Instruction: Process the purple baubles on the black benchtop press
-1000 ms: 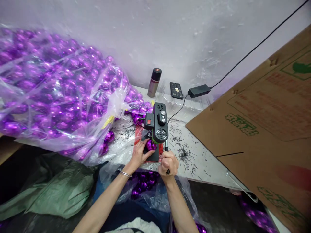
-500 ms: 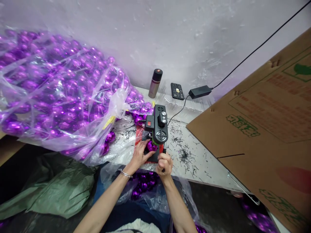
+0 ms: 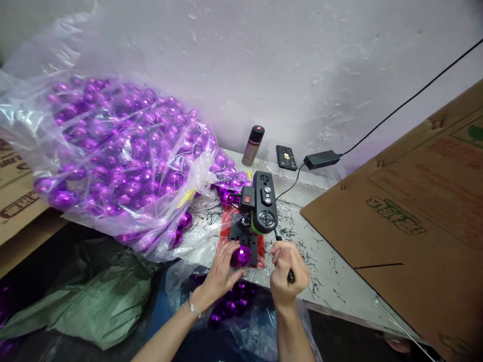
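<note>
A shiny purple ball (image 3: 242,256) lies at the near end of the black base plate (image 3: 237,232) of a small black bench press (image 3: 264,203). My left hand (image 3: 221,269) curls loosely round its left side, fingertips on the ball and thumb at its near side. In my right hand (image 3: 290,269), closed in a fist, is the press's lever (image 3: 291,276), its black grip showing on both sides of the fingers. The press has a red switch and stands on a red sheet (image 3: 224,226).
A big clear bag of purple balls (image 3: 124,151) fills the left. More balls (image 3: 230,304) lie in plastic over my lap. Behind the press are a spray can (image 3: 252,146), a phone (image 3: 286,157) and a power adapter (image 3: 322,159). A cardboard box (image 3: 407,201) leans at right.
The purple ball has come out from under the press head toward me with my left hand. My right hand has moved right and outward with the lever. The view has shifted somewhat.
</note>
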